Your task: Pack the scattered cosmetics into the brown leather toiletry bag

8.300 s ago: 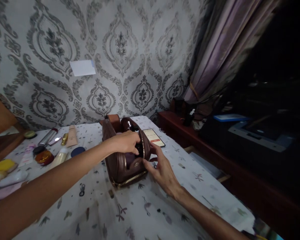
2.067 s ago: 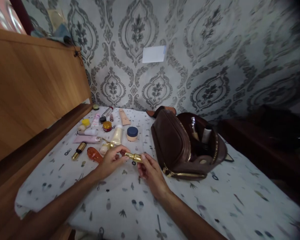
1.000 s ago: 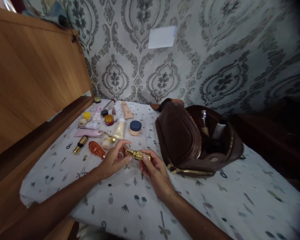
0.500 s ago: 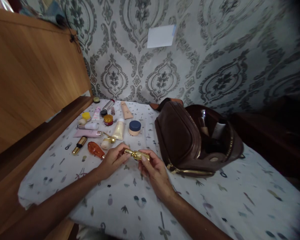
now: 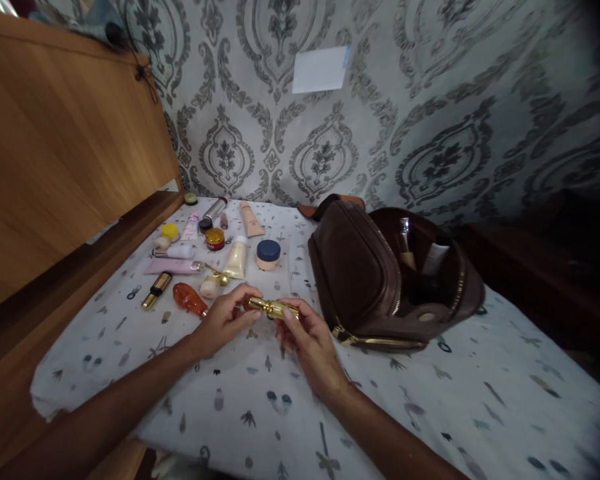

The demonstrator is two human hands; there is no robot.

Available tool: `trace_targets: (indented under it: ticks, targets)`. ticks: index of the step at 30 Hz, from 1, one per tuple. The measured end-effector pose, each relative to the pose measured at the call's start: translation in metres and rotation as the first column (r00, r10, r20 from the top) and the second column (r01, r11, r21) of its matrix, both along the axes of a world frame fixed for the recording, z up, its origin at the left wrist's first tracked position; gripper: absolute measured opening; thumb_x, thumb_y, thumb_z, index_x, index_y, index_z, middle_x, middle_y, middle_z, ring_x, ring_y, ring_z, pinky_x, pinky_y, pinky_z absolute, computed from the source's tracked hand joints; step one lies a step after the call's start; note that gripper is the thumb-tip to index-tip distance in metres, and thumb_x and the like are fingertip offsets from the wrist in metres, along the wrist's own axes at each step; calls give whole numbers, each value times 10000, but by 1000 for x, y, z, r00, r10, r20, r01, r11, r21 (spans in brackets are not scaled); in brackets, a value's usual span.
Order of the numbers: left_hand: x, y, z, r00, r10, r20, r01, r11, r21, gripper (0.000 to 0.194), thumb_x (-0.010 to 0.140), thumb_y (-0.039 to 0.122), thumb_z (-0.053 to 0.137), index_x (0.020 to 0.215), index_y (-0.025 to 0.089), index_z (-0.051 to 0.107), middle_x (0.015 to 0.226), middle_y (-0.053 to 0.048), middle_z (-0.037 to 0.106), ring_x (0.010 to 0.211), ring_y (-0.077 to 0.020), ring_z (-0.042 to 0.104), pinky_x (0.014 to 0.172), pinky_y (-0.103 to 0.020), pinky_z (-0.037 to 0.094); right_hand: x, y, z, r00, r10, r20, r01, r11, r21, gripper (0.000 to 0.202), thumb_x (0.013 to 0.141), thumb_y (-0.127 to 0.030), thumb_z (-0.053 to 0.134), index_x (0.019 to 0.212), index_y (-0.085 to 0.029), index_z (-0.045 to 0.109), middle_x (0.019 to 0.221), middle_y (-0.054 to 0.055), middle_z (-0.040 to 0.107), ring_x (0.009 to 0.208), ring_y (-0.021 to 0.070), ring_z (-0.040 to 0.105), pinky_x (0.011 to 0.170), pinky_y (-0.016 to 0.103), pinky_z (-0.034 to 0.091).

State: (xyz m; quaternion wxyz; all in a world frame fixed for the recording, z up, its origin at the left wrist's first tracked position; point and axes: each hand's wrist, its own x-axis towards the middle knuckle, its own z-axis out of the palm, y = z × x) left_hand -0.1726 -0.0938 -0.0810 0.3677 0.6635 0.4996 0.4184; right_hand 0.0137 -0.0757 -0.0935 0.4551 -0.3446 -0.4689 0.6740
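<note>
The gold tube (image 5: 275,309) is held level in the air above the patterned cloth (image 5: 260,407), between both hands. The left hand (image 5: 224,325) pinches one end in its fingers; the fingers of the right hand (image 5: 313,340) are wrapped about the other. This two-ended grip probably steadies the small, slick tube and leaves its narrow middle in view.

Just beyond the left hand lie an amber, bulb-shaped thing (image 5: 189,299) and a black-and-gold tube (image 5: 157,291), with a pink tube (image 5: 173,267) behind. The cream tube (image 5: 237,259) lies near the upright blue-lidded jar (image 5: 269,255), whose flat base likely keeps it steady.

Beside the right hand, the brown bag (image 5: 355,267) gapes open. A clear-capped bottle (image 5: 405,243) and a pale tube (image 5: 436,259) lean inside, and its bulky side stands between them and the hands. Behind rises the papered wall (image 5: 275,127).
</note>
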Motion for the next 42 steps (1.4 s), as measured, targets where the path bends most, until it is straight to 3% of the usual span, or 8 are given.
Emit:
trace_targets:
  ticks: [9, 15, 20, 24, 27, 30, 34, 42]
  targets:
    - [2, 1, -2, 998, 4, 64, -1, 999, -36, 234, 915, 414, 570, 901, 180, 564, 694, 33, 557, 628, -128, 526, 597, -239, 409, 1, 0, 1, 1000, 7, 17, -7, 1000, 2, 440, 764, -558, 728, 1012, -210, 628, 615, -24, 567, 501, 110, 407, 462, 234, 297]
    - [1, 1, -1, 997, -12, 70, 12, 1000, -3, 222, 874, 360, 636, 1011, 192, 587, 890, -5, 617, 805, -153, 577, 690, -243, 446, 0, 0, 2, 1000, 0, -3, 0, 999, -36, 412, 765, -561, 725, 953, -206, 635, 659, -18, 563, 526, 116, 472, 460, 236, 296]
    - [3, 1, -4, 981, 34, 190, -7, 990, -139, 528, 774, 336, 741, 1213, 237, 464, 901, 8, 617, 783, -152, 593, 655, -237, 468, -1, 0, 3, 1000, -6, 4, 7, 999, -32, 415, 763, -572, 721, 950, -215, 626, 624, -27, 548, 519, 124, 468, 454, 239, 299]
    - [1, 3, -5, 987, 36, 154, -21, 995, -100, 269, 915, 457, 538, 908, 188, 541, 666, 37, 564, 568, -114, 534, 564, -233, 420, -1, 0, 3, 1000, -6, 27, 6, 1000, -9, 409, 769, -568, 718, 952, -212, 631, 653, -16, 562, 530, 124, 472, 451, 239, 302]
    - [0, 3, -1, 999, 14, 51, -10, 997, -77, 406, 962, 470, 432, 686, 182, 506, 548, 40, 494, 517, -106, 472, 542, -235, 377, -1, 0, 1, 1000, -6, 31, 6, 1000, 1, 403, 775, -566, 713, 954, -213, 636, 647, -17, 559, 524, 122, 470, 452, 239, 305]
    - [0, 0, 4, 999, -16, 44, 19, 998, -54, 270, 912, 433, 549, 956, 171, 595, 712, 22, 568, 622, -120, 525, 566, -224, 402, 0, 1, -1, 1000, -12, 3, 12, 1000, -10, 399, 778, -561, 714, 959, -214, 631, 642, -23, 551, 528, 120, 472, 449, 233, 296]
    - [1, -1, 2, 992, -2, 125, 14, 995, -100, 507, 833, 392, 676, 1266, 211, 484, 839, 18, 576, 717, -136, 564, 602, -222, 447, 1, 1, -2, 1000, -4, 7, 4, 1000, -8, 394, 796, -558, 700, 974, -215, 627, 652, -24, 559, 532, 116, 477, 459, 229, 304]
    - [-3, 3, 0, 999, -21, 50, 23, 999, -40, 323, 949, 445, 491, 800, 166, 557, 629, 29, 554, 580, -114, 513, 578, -232, 393, -1, -1, 3, 999, -6, 39, 7, 1000, -14, 447, 763, -581, 719, 976, -198, 634, 647, -18, 562, 525, 111, 473, 456, 224, 312]
